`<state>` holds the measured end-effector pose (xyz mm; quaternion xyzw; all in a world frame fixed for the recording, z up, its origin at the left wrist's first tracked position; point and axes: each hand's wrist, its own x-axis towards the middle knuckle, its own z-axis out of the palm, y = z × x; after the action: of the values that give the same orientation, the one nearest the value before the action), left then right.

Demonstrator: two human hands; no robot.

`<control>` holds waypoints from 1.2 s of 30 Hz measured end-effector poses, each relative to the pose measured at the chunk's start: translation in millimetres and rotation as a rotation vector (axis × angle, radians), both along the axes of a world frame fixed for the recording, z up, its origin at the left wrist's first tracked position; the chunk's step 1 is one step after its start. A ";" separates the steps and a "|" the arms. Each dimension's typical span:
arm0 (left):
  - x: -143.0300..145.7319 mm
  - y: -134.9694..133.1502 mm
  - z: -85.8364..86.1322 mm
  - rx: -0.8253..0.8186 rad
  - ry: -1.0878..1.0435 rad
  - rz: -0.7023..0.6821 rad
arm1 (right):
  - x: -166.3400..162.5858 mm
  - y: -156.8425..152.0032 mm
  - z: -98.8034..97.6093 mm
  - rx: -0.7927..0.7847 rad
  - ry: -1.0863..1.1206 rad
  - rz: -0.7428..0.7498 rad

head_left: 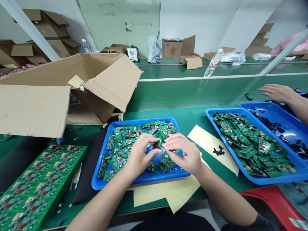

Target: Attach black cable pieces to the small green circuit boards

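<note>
Between thumb and index finger, my left hand (139,154) grips a small green circuit board (157,145), turned partly on edge. My right hand (185,153) is closed in a pinch at that board's right side; a bit of something dark shows at its fingertips, too small to name. Both hands are over a blue tray (98,171) scattered with many loose circuit boards (119,160). Several boards lie just below my fingers, and the wrists hide part of the tray's near side.
Stacked board panels (45,183) lie at left, below a big open carton (33,109). Yellow paper (204,138) carries black pieces (218,150). On the right are another board-filled blue tray (252,179), a tray of black parts (286,120) and a co-worker's hand (279,92). A bottle (213,63) stands behind.
</note>
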<state>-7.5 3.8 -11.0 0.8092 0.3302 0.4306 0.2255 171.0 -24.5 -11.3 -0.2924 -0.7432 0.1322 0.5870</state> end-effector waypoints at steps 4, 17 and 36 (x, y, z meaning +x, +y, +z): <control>-1.2 1.8 -1.5 0.026 -0.033 0.037 | 4.9 -0.3 0.0 0.000 -0.063 0.031; -0.3 -1.1 1.8 0.430 0.007 0.071 | 24.2 0.6 -0.3 -0.571 0.433 0.240; 0.0 0.1 1.7 0.377 0.011 0.053 | 7.2 -3.8 -2.1 -0.950 0.422 0.663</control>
<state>-7.5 3.9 -9.3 0.8305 0.2661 0.4860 0.0566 178.1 -28.4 -13.5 -0.2430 -0.5223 0.6793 0.4547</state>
